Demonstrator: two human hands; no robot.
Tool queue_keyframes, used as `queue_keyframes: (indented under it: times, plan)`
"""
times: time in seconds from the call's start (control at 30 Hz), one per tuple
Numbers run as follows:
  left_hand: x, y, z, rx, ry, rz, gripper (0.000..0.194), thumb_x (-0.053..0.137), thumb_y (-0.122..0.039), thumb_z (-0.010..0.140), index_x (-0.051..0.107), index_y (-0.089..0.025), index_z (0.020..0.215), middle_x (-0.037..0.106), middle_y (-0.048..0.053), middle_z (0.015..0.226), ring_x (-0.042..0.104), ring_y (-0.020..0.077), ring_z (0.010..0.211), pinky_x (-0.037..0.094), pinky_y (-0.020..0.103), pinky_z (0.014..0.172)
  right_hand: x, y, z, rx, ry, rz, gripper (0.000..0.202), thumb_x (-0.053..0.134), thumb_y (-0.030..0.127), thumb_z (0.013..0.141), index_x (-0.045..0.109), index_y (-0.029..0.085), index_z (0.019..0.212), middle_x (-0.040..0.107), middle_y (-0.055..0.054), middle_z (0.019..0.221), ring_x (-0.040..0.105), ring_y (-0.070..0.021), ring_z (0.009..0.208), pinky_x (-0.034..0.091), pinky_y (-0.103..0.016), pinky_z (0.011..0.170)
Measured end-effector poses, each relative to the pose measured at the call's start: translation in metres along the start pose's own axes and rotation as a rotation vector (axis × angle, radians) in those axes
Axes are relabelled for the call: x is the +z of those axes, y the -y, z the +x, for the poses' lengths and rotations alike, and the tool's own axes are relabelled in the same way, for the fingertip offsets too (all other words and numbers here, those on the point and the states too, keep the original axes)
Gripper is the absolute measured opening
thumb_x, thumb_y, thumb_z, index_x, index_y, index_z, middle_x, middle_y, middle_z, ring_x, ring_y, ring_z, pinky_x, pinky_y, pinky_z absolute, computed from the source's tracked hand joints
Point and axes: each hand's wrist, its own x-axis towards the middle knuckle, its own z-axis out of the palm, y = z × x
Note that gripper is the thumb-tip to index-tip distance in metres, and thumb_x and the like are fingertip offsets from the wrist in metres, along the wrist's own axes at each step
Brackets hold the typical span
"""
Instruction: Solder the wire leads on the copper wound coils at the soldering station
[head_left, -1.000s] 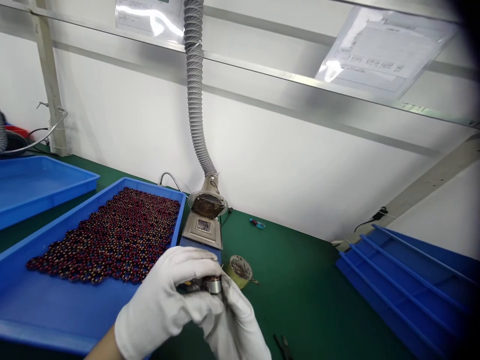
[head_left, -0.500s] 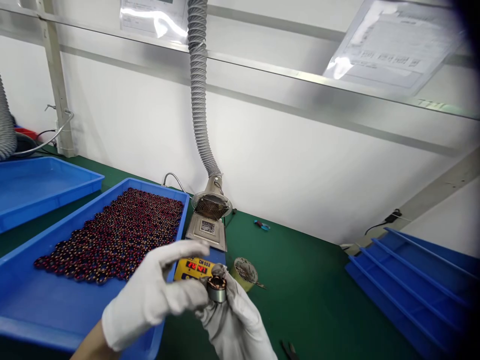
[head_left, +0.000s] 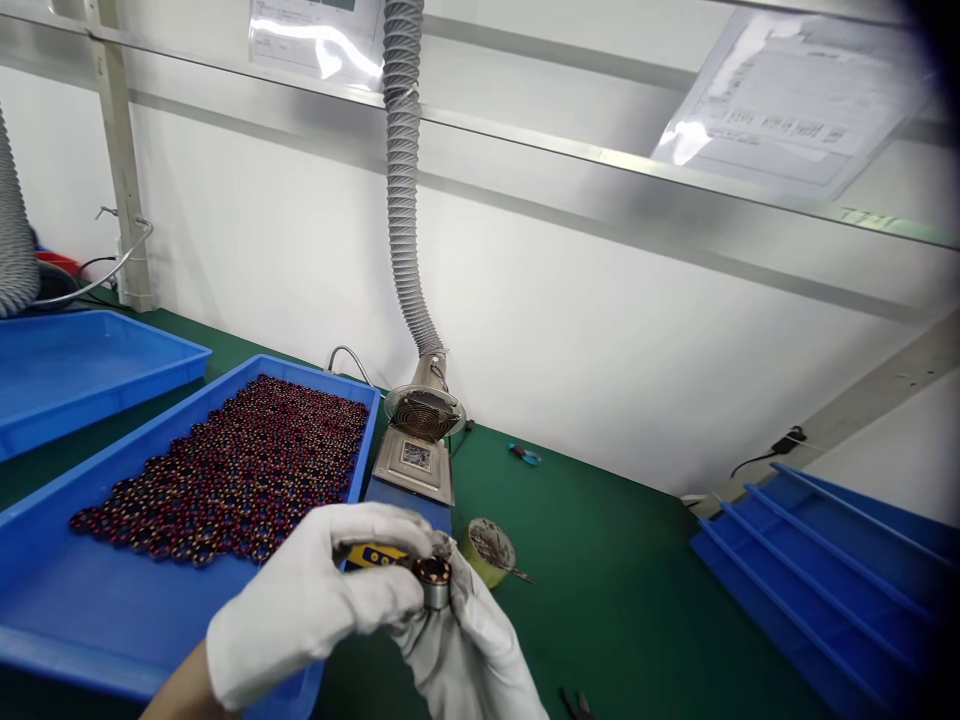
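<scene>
My right hand (head_left: 480,635), in a white glove with darkened fingertips, holds a small motor stator (head_left: 435,590), a silvery cylinder with copper windings inside its upper rim. From the left, my gloved left hand (head_left: 322,590) closes round the same part, its thumb against the side and its fingers at the top. Exactly where those fingertips press is hidden. Behind the left fingers a yellow panel (head_left: 367,557) on the blue soldering pot unit (head_left: 415,455) shows only in part. A small pot (head_left: 489,550) with a crusted top stands just beyond my right hand.
A blue tray (head_left: 97,625) at left holds many dark red wound rings (head_left: 247,470); another blue tray (head_left: 97,355) lies behind it. A grey exhaust hose (head_left: 405,200) hangs over the soldering unit. Cutters (head_left: 523,454), dark pliers (head_left: 576,703) and stacked blue trays (head_left: 817,590) are on the green bench.
My left hand has shifted right and its fingers have closed in on the stator, covering the red digits on the yellow panel. My right hand stays nearly in place.
</scene>
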Motion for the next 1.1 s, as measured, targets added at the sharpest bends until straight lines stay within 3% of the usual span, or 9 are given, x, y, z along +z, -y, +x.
queue_keyframes:
  times: [0.1, 0.23, 0.4, 0.5, 0.57, 0.63, 0.83, 1.0, 1.1]
  plan:
    - [0.004, 0.003, 0.0, 0.117, 0.077, -0.017, 0.02, 0.054, -0.006, 0.068, 0.069, -0.019, 0.07, 0.065, 0.0, 0.08, 0.059, 0.0135, 0.075, 0.046, 0.02, 0.067, -0.002, -0.001, 0.004, 0.03, -0.009, -0.008, 0.026, 0.076, 0.034, 0.06, 0.068, 0.024, 0.083, 0.071, -0.004, 0.081, 0.066, -0.0206, 0.079, 0.053, -0.037, 0.076]
    - [0.003, 0.009, -0.008, 0.256, -0.024, -0.141, 0.014, 0.055, -0.012, 0.077, 0.065, -0.022, 0.071, 0.06, -0.002, 0.076, 0.055, 0.0129, 0.077, 0.044, 0.02, 0.068, 0.007, 0.009, 0.005, -0.003, -0.061, -0.086, 0.023, 0.078, 0.026, 0.056, 0.065, 0.022, 0.075, 0.069, -0.003, 0.071, 0.065, -0.0191, 0.069, 0.054, -0.034, 0.066]
    - [-0.003, 0.008, -0.007, 0.19, -0.222, -0.191, 0.006, 0.066, -0.025, 0.077, 0.066, -0.026, 0.083, 0.062, -0.001, 0.097, 0.053, 0.0184, 0.104, 0.044, 0.021, 0.085, 0.037, 0.005, -0.013, -0.473, -0.301, -0.251, 0.028, 0.079, 0.017, 0.055, 0.059, 0.021, 0.073, 0.069, -0.004, 0.083, 0.065, -0.0188, 0.078, 0.053, -0.03, 0.066]
    - [0.004, 0.009, 0.001, 0.003, -0.012, -0.166, 0.039, 0.071, -0.028, 0.072, 0.061, -0.023, 0.109, 0.063, 0.004, 0.102, 0.058, 0.0212, 0.095, 0.048, 0.026, 0.08, 0.05, -0.01, -0.019, -0.853, -0.409, -0.488, 0.026, 0.077, 0.009, 0.057, 0.056, 0.021, 0.066, 0.067, -0.003, 0.09, 0.063, -0.0178, 0.085, 0.051, -0.028, 0.072]
    - [0.012, 0.013, 0.007, 0.01, 0.097, -0.182, 0.03, 0.067, -0.032, 0.075, 0.065, -0.018, 0.102, 0.066, 0.006, 0.094, 0.06, 0.0217, 0.09, 0.048, 0.028, 0.08, 0.054, -0.019, -0.019, -1.125, -0.467, -0.694, 0.024, 0.074, 0.007, 0.06, 0.059, 0.023, 0.068, 0.066, -0.002, 0.09, 0.063, -0.0172, 0.084, 0.05, -0.029, 0.073]
    - [0.018, 0.019, 0.01, 0.063, 0.032, -0.226, 0.019, 0.063, -0.033, 0.078, 0.07, -0.016, 0.083, 0.067, 0.006, 0.085, 0.061, 0.021, 0.086, 0.048, 0.028, 0.083, 0.055, -0.024, -0.017, -1.255, -0.497, -0.8, 0.025, 0.071, 0.005, 0.063, 0.061, 0.026, 0.072, 0.065, -0.001, 0.089, 0.062, -0.0176, 0.083, 0.05, -0.032, 0.075]
    - [0.011, 0.015, 0.01, 0.182, -0.293, -0.447, 0.015, 0.074, -0.036, 0.067, 0.071, -0.022, 0.073, 0.069, 0.001, 0.083, 0.062, 0.0189, 0.09, 0.048, 0.022, 0.084, 0.053, -0.015, -0.013, -1.303, -0.582, -0.781, 0.028, 0.071, 0.003, 0.06, 0.052, 0.023, 0.067, 0.064, 0.0, 0.088, 0.063, -0.0157, 0.082, 0.052, -0.025, 0.067]
    - [0.015, 0.007, 0.008, -0.077, -0.166, -0.209, 0.019, 0.072, -0.019, 0.058, 0.07, -0.015, 0.077, 0.067, 0.005, 0.075, 0.061, 0.017, 0.069, 0.049, 0.022, 0.061, 0.049, -0.016, -0.011, -1.367, -0.608, -0.828, 0.024, 0.071, 0.007, 0.062, 0.057, 0.025, 0.07, 0.065, 0.0, 0.089, 0.062, -0.0164, 0.08, 0.052, -0.028, 0.067]
    - [0.02, 0.014, 0.006, 0.007, -0.324, -0.294, 0.007, 0.069, -0.014, 0.054, 0.067, -0.015, 0.061, 0.064, 0.003, 0.064, 0.057, 0.014, 0.062, 0.046, 0.02, 0.056, 0.048, -0.019, -0.01, -1.392, -0.601, -0.838, 0.023, 0.071, 0.009, 0.064, 0.06, 0.027, 0.075, 0.064, 0.0, 0.09, 0.062, -0.0178, 0.081, 0.053, -0.03, 0.065]
